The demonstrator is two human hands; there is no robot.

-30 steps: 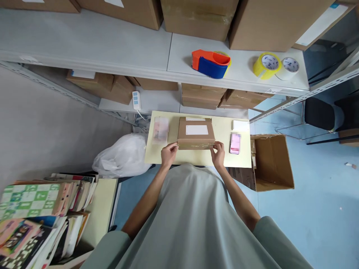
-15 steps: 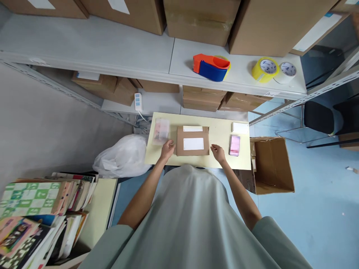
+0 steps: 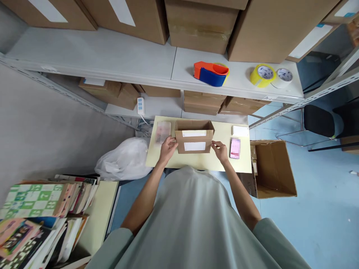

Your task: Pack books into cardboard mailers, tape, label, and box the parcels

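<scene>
A small brown cardboard box (image 3: pixel 194 139) stands on the cream tabletop (image 3: pixel 174 161), its top open and two white labels on the side facing me. My left hand (image 3: pixel 167 149) grips the box's left edge, fingers bent against the cardboard. At the opposite edge, my right hand (image 3: pixel 220 151) pinches the side with thumb and fingers. Right of that hand lies a phone (image 3: pixel 235 148) with a pink, blurred screen. A clear plastic packet (image 3: pixel 163 132) is just beyond my left hand. The inside of the box is mostly hidden.
An orange and blue tape dispenser (image 3: pixel 211 74) and tape rolls (image 3: pixel 263 76) sit on the shelf above. White cards (image 3: pixel 240 130) lie at the table's back right. A large open carton (image 3: pixel 276 170) stands right; a white plastic bag (image 3: pixel 123 158) bulges left.
The flattened cardboard has opened out into a box with its top gaping. Both hands have come in against its sides, and the view has shifted slightly.
</scene>
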